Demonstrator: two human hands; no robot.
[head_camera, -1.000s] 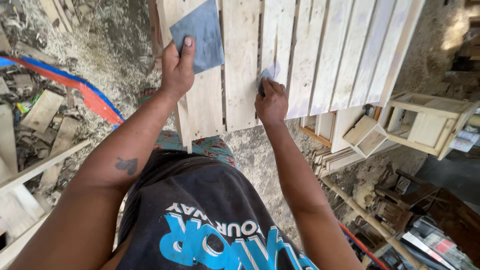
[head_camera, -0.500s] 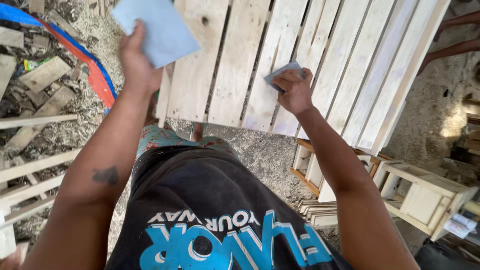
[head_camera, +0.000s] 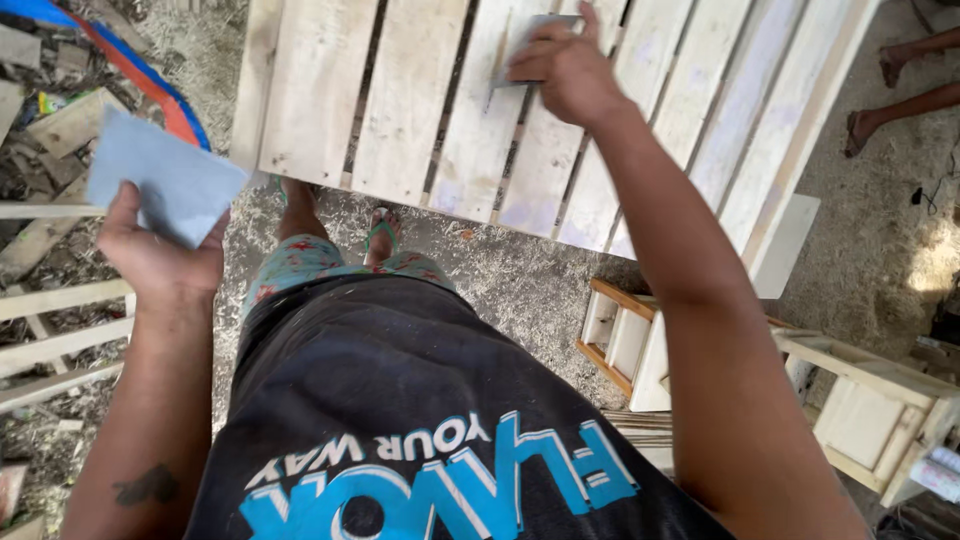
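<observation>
Your right hand (head_camera: 565, 68) reaches far forward, arm nearly straight from the shoulder, the forearm running up the right of the view. It lies knuckles up on the slatted wooden panel (head_camera: 400, 100), fingers curled and pressed down, pinching a folded grey sheet (head_camera: 525, 45) flat against a slat. Your left hand (head_camera: 160, 255) is drawn back, well clear of the panel's near left corner, the elbow bent and the forearm rising along the left edge of the view. Its palm faces up toward you, thumb and fingers closed on the lower edge of a pale blue-grey sheet (head_camera: 160, 180) held off the panel.
</observation>
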